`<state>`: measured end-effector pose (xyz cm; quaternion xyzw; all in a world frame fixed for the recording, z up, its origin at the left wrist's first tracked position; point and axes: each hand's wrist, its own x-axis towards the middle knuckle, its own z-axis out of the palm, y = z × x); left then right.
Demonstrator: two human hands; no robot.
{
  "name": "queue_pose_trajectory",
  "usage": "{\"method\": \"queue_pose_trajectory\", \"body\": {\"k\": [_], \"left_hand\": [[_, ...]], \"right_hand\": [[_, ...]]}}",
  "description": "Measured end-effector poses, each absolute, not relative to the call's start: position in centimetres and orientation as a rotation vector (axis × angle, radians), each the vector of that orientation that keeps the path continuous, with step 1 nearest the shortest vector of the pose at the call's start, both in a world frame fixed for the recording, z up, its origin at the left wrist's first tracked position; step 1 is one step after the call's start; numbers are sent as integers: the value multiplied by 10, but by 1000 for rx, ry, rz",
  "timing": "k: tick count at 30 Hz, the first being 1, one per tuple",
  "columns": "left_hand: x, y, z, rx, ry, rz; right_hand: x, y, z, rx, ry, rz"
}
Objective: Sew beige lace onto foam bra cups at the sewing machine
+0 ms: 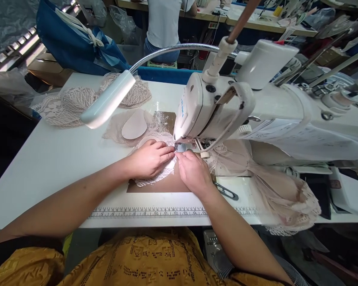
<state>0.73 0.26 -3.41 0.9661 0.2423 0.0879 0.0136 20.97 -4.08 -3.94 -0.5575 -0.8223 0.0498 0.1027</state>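
Observation:
My left hand (149, 159) lies flat over a white lace piece (150, 180), fingers stretched toward the needle area of the sewing machine (193, 105). My right hand (195, 172) is closed, with its thumb and fingertips pinched at the lace's right edge, just in front of the presser foot. What lies under both sets of fingertips is partly hidden. Behind my left hand, a pale teardrop-shaped pad (134, 124) rests on sheer beige lace (115, 128). A brown plate (161, 186) is under the work.
Grey thread snips (226, 191) lie right of my right wrist. A ruler strip (149, 213) runs along the table's front edge. Lace cups (77, 103) sit at the back left, beneath a lamp (109, 99). Beige lace fabric (282, 190) hangs off the right side. A person (164, 28) sits beyond.

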Motion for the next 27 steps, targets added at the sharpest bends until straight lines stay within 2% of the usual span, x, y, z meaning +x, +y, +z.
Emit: {"method": "queue_pose_trajectory", "body": {"k": [27], "left_hand": [[3, 8, -36, 2981, 862, 311]], "right_hand": [[215, -40, -40, -1590, -2383, 222]]}}
